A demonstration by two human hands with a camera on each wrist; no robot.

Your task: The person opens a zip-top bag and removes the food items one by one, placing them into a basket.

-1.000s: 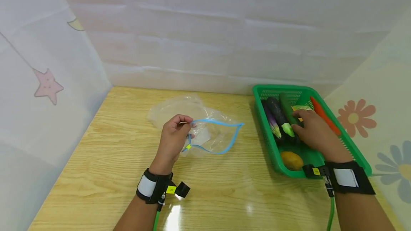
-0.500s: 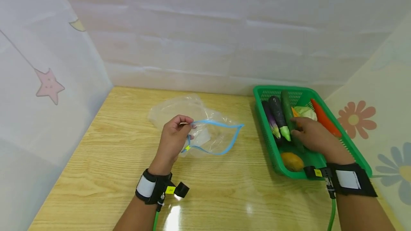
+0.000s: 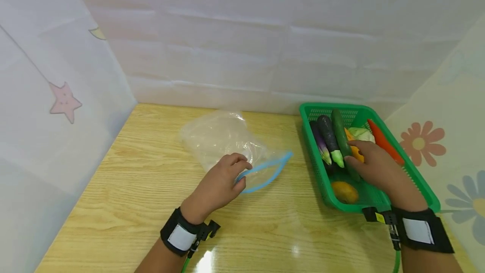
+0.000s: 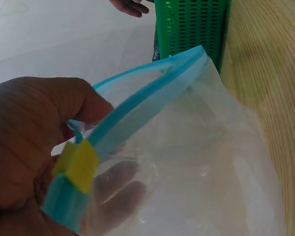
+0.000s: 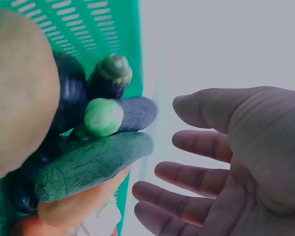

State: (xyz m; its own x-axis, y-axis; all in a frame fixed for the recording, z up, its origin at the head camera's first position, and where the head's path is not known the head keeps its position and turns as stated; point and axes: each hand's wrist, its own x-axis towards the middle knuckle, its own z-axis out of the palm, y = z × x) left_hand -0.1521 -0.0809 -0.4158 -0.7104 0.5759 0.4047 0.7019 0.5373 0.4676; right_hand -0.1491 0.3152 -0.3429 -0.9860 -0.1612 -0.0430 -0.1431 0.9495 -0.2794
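My left hand (image 3: 219,182) holds the mouth of a clear zip bag (image 3: 216,138) by its blue-edged opening. In the left wrist view a yellow slider (image 4: 77,166) sits beside the thumb, and fingers show through the plastic. Over the green basket (image 3: 315,161), my right hand (image 3: 379,169) has its fingers extended around nothing. A cucumber (image 5: 96,164) lies in front of those fingers, apart from them in the right wrist view. Beside it are a dark eggplant (image 3: 329,134) and a slimmer purple one (image 3: 320,142).
Also in the basket are a rounded yellow-brown item (image 3: 345,192), a long red vegetable (image 3: 385,142), a pale green cabbage-like piece (image 3: 361,135) and a partly hidden orange one (image 3: 356,153). The wooden table (image 3: 125,188) meets a white sheet (image 3: 227,66) behind.
My left hand has moved right and toward me, drawing the bag's mouth along and lowering it. My right hand has drawn back slightly, uncovering more of the cucumber and the pale green piece.
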